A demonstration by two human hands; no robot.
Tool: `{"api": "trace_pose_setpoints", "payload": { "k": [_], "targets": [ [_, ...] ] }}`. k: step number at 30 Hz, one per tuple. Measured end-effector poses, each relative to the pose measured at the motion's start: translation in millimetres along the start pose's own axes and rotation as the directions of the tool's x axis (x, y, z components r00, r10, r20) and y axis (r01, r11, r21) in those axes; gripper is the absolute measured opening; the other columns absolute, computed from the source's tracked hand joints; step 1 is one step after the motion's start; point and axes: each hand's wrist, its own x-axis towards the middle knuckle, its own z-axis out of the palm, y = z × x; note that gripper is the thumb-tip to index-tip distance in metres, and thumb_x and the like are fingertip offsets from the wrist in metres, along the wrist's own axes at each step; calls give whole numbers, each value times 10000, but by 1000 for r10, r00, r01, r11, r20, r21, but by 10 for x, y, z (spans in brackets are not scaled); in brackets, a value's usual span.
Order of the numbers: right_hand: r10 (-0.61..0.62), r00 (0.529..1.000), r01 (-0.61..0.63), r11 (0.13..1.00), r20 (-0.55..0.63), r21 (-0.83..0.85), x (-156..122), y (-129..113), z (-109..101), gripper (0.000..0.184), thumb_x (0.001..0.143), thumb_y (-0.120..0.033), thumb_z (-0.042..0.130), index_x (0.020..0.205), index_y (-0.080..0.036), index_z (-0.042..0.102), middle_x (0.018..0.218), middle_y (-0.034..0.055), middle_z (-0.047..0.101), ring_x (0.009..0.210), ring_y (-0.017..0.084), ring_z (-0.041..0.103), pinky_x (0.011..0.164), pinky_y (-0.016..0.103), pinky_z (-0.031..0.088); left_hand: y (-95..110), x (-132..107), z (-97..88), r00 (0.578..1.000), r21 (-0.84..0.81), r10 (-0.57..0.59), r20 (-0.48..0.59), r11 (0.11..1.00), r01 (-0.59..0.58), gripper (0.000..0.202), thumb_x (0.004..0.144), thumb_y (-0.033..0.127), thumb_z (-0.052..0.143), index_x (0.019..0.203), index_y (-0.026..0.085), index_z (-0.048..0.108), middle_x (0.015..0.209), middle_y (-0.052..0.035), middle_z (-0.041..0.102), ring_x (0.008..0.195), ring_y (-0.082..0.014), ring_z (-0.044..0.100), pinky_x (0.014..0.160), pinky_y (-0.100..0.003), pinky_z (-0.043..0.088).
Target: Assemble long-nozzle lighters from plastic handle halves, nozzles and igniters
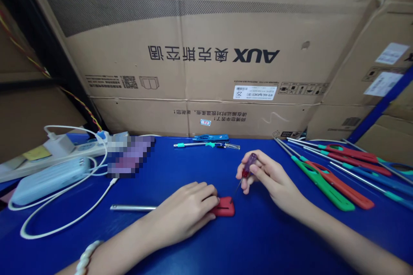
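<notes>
My left hand (pixel 193 206) presses down over a red plastic handle (pixel 226 207), fingers curled round it. A thin metal rod (pixel 134 208) comes out to the left from under that hand and seems to belong to the same tool. The handle's right end shows a dark slot and a small notch. In my right hand (pixel 261 176) is a small screwdriver (pixel 248 165) with a clear purple and red grip, tilted with its shaft pointing down and left. Its tip is close to the notched end of the handle; I cannot tell if they touch.
Several rod tools with green (pixel 325 187), orange and blue handles lie at the right. Behind are a pen (pixel 193 144) and a blue flat item (pixel 211 138). Left are a power bank (pixel 50 180), cables, a power strip and a blurred phone (pixel 130 157). A cardboard wall (pixel 193 21) closes the back.
</notes>
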Motion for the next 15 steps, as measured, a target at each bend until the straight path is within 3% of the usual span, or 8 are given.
{"api": "trace_pose_setpoints", "payload": {
  "k": [15],
  "targets": [
    [22,1000,-22,998,2,61,26,47,-37,221,923,-410,530,942,-199,467,828,38,622,612,134,613,563,292,533,-9,1,14,1000,-4,-1,6,1000,1,89,942,168,478,996,166,549,1013,-59,581,863,-200,556,784,-312,463]
  ]
}}
